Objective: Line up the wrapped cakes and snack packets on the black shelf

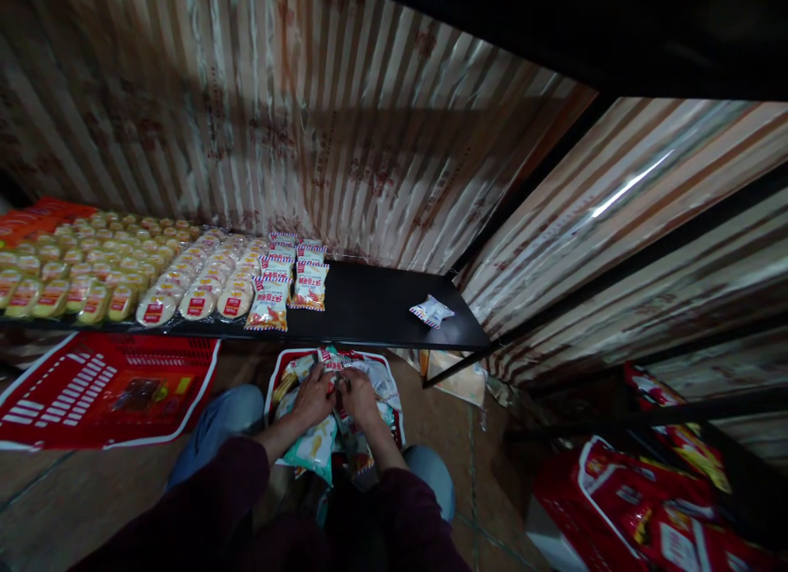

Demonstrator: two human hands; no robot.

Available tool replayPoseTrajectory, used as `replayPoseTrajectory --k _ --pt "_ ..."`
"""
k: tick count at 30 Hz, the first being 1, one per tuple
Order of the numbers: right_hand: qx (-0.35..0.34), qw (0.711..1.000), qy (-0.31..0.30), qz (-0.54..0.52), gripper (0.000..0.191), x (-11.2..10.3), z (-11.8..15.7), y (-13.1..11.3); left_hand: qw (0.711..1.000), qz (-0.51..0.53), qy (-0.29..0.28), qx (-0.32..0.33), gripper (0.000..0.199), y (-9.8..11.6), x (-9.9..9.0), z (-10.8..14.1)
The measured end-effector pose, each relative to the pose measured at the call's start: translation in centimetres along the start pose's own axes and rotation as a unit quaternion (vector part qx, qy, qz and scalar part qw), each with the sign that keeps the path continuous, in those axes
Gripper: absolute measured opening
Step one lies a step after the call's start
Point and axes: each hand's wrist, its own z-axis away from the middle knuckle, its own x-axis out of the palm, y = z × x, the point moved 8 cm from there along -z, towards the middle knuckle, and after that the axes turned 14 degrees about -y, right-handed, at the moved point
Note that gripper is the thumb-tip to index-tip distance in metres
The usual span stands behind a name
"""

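My left hand [315, 395] and my right hand [358, 395] are close together above a red basket with a white rim [403, 424]. The fingers of both are closed on a small white-and-red snack packet [332, 359], partly covered by the hands. Under and around them the basket is full of packets, among them a teal-and-white bag [313, 447] and a pale bag [375, 379]. Just behind the basket is a black shelf [369, 301]. Striped-edge snack packets [269, 303] lie on it in two overlapping rows, and a single white packet [432, 311] lies apart at the right.
Round wrapped cakes [197, 301] and yellow wrapped cakes [92, 301] fill the shelf's left part. Below them a red basket [116, 383] lies on the floor. Black frame bars [529, 178] and red snack bags [652, 490] are to the right.
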Motion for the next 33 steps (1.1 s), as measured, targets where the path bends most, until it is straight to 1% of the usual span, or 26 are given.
replayPoseTrajectory --k 2,4,7,8,10,12,15,18,20,22,27,30,32,33 --pt "-0.012 0.999 0.031 -0.010 0.032 0.0 0.7 0.0 1.000 0.006 0.018 0.012 0.042 -0.1 -0.2 0.3" --pt "-0.018 0.997 0.070 -0.018 0.033 -0.2 1.5 0.3 0.998 0.006 0.045 0.038 0.038 0.0 -0.4 1.0" --pt "-0.017 0.989 0.144 -0.034 0.035 -1.4 3.0 1.3 0.992 -0.004 0.094 0.087 0.035 0.4 -0.6 2.6" --pt "-0.012 0.985 0.169 -0.037 0.035 -1.9 3.5 1.8 0.989 -0.008 0.102 0.104 0.035 0.7 -0.5 3.1" --pt "0.007 0.979 0.202 -0.035 0.036 -2.8 4.2 3.2 0.988 -0.012 0.095 0.124 0.038 1.2 0.0 3.9" --pt "0.035 0.979 0.199 -0.032 0.037 -3.3 4.4 4.9 0.991 -0.005 0.068 0.118 0.044 1.4 0.7 4.2" --pt "0.073 0.986 0.143 -0.038 0.042 -3.0 3.9 7.2 0.996 -0.001 0.027 0.086 0.049 1.4 1.5 4.0" --pt "0.084 0.988 0.109 -0.069 0.045 -2.3 3.6 8.4 0.997 -0.013 0.017 0.071 0.049 1.3 1.9 3.7" --pt "0.077 0.987 0.111 -0.090 0.043 -2.3 3.6 8.6 0.997 -0.017 0.025 0.070 0.047 1.2 1.9 3.5" --pt "0.065 0.985 0.127 -0.100 0.040 -2.7 3.9 8.4 0.997 -0.011 0.038 0.072 0.043 1.0 1.8 3.2" --pt "0.034 0.978 0.169 -0.115 0.037 -5.2 4.9 7.4 0.994 0.034 0.062 0.086 0.035 0.7 0.8 2.3" --pt "0.054 0.963 0.186 -0.190 0.039 -6.5 5.3 7.3 0.987 0.101 0.088 0.087 0.035 0.5 -0.4 1.9" --pt "0.088 0.935 0.185 -0.289 0.043 -6.6 5.3 7.5 0.977 0.168 0.103 0.083 0.039 0.3 -1.3 1.5" --pt "0.105 0.915 0.177 -0.346 0.046 -6.3 5.2 7.6 0.969 0.208 0.107 0.081 0.041 0.3 -1.7 1.3"
